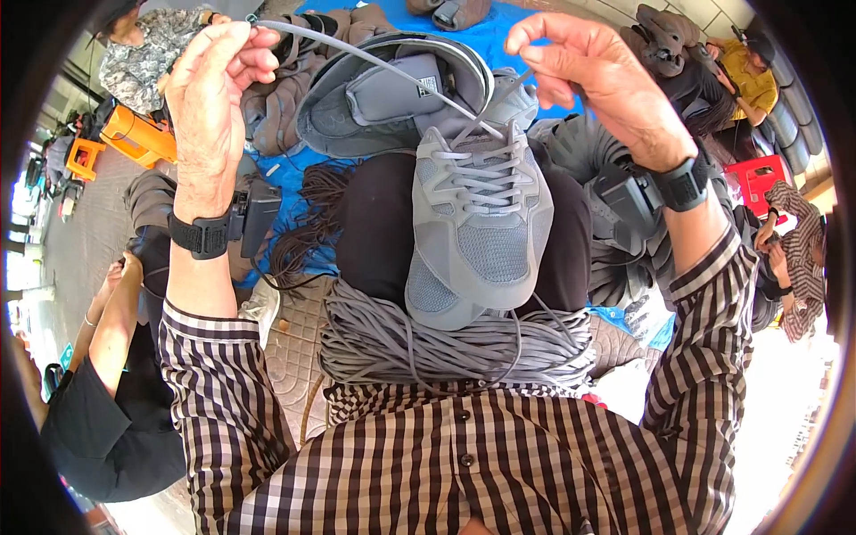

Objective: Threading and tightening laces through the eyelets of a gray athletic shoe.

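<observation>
A grey sneaker (481,241) with mesh panels rests on my lap, its toe toward me, with a grey shoelace (486,183) crossing through its eyelets. At upper left, my left hand (214,98) is closed in a pinch on one end of the lace, which stretches taut from the top of the shoe. On the other side my right hand (597,85) is raised, thumb and fingers closed around the other lace strand near its end. Below the toe, a thick bundle of grey laces (455,343) lies across my lap.
Beyond the sneaker lies another grey shoe (325,111) with a labelled tongue, among piled shoes on a blue sheet (526,36). Dark laces (312,218) hang left of my knee. Co-workers sit at both sides, near orange stools (134,134) and a red crate (756,178).
</observation>
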The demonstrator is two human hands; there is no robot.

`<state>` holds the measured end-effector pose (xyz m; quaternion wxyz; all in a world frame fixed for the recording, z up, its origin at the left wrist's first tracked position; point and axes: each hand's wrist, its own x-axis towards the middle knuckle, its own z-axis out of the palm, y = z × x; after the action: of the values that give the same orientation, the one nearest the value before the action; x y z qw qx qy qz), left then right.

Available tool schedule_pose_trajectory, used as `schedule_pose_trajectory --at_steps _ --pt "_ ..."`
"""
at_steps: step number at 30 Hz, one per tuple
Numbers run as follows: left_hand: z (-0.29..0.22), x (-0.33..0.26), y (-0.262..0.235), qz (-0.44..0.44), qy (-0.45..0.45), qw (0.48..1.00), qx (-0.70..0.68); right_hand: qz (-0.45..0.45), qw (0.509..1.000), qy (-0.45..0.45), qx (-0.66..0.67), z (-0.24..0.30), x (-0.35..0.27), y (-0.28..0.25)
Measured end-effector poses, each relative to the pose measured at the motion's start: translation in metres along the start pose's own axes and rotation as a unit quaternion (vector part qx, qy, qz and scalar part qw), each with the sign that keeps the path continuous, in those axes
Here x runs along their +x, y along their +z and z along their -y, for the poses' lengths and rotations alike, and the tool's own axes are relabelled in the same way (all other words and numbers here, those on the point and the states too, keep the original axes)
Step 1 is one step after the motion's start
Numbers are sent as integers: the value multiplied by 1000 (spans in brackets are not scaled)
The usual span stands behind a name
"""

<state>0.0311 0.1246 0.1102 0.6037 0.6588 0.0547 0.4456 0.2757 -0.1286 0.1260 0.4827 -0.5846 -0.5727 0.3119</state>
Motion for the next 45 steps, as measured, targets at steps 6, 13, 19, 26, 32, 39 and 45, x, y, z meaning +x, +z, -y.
schedule_pose_trajectory --at_steps 6,13,19,26,32,39,45 --pt "-13 1 -2 15 12 999 29 -111 990 90 20 -41 -28 -52" --pt "-9 1 22 49 10 996 78 -59 981 50 176 -30 -50 -66" --pt "-73 14 94 157 105 973 129 -70 944 -45 321 70 -23 7" --pt "-90 33 132 214 118 939 242 -123 975 -186 17 57 5 12" --pt "-98 44 136 271 97 904 316 -276 909 -298 -95 54 17 27" --pt "-110 51 145 270 110 885 362 -210 953 -202 -77 70 12 21" --pt "-119 41 161 263 72 916 294 -142 963 -182 138 67 11 18"
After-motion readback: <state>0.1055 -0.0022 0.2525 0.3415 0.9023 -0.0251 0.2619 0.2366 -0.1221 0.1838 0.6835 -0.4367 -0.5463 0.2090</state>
